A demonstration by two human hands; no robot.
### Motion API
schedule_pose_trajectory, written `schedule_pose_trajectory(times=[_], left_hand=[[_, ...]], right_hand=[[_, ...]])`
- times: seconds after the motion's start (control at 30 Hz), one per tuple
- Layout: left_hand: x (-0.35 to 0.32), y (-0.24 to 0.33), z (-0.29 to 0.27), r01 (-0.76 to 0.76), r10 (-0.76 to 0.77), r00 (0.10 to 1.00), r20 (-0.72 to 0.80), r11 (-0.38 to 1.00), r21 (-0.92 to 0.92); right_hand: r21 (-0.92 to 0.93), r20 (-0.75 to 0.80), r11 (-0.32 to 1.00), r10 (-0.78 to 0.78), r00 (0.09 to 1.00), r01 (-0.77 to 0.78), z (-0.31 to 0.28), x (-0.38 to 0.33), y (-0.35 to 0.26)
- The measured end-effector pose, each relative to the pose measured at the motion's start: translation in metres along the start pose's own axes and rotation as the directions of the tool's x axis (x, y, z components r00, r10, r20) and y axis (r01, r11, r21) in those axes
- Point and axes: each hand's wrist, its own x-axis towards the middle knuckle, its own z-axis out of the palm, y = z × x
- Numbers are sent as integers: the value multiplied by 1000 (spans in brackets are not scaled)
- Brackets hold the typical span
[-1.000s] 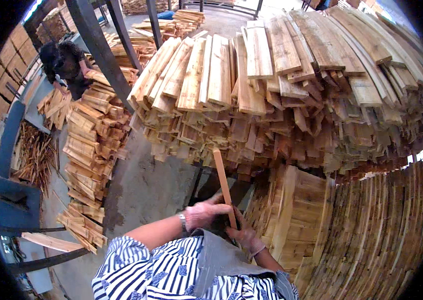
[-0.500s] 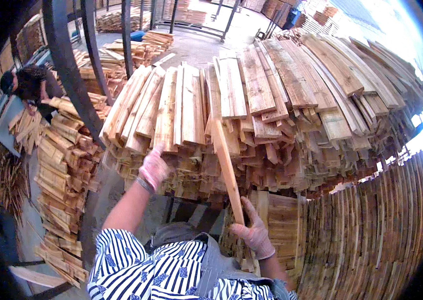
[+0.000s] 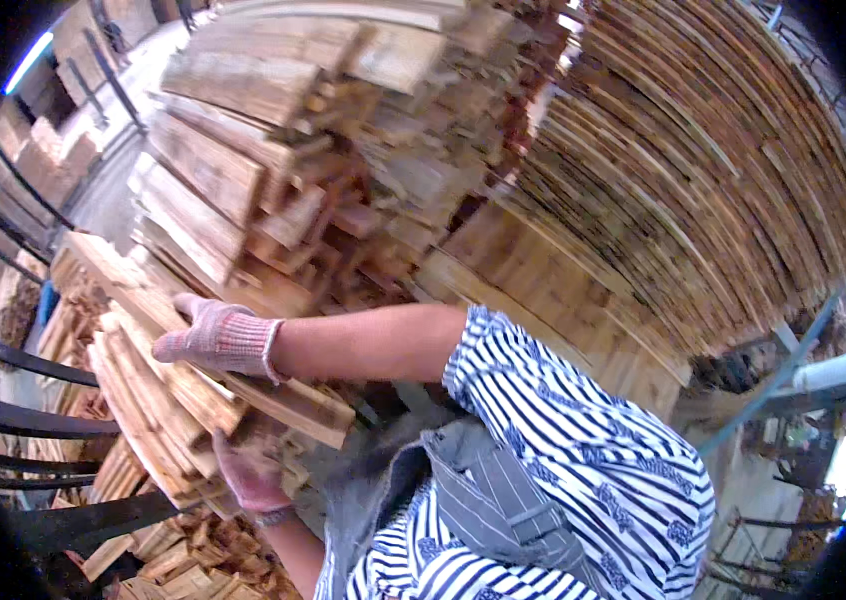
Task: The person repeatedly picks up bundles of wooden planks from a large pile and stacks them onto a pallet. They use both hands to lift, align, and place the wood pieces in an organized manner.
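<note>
Lit by soft daylight, even across the middle, no hard shadows. Blown out to white at the far left top and along the right rim, where sky glares through. Heavy fisheye bending: straight slats of the stacked wood curved into arcs toward the right edge, black vignette all round. Motion blur over the far timber pile, grain smeared. Sharper near the middle: gloved right hand and striped sleeve fairly crisp. Dim and murky at the near left, under the bundle.
</note>
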Motion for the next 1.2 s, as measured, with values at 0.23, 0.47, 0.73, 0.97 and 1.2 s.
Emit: schedule_pose_trajectory(times=[0.23, 0.47, 0.73, 0.97, 1.2], left_hand=[[8, -19, -44, -483, 564, 815, -130, 786, 386], [-10, -29, 23, -303, 508, 585, -633, 860, 410], [40, -62, -31, -393, 697, 519, -495, 709, 586], [36, -10, -7, -502, 423, 749, -510, 865, -19], [24, 53, 55, -496, 577, 762, -295, 812, 308]], right_hand=[[-783, 38, 592, -261, 965, 191, 31, 81, 46], [-933, 98, 331, -140, 985, 140, 17, 91, 66], [-951, 234, 227, 83, 969, 210, 79, 76, 48], [-825, -77, 562, -24, 997, -51, 61, 116, 76], [-131, 212, 975, 203, 956, -178, 36, 135, 75]])
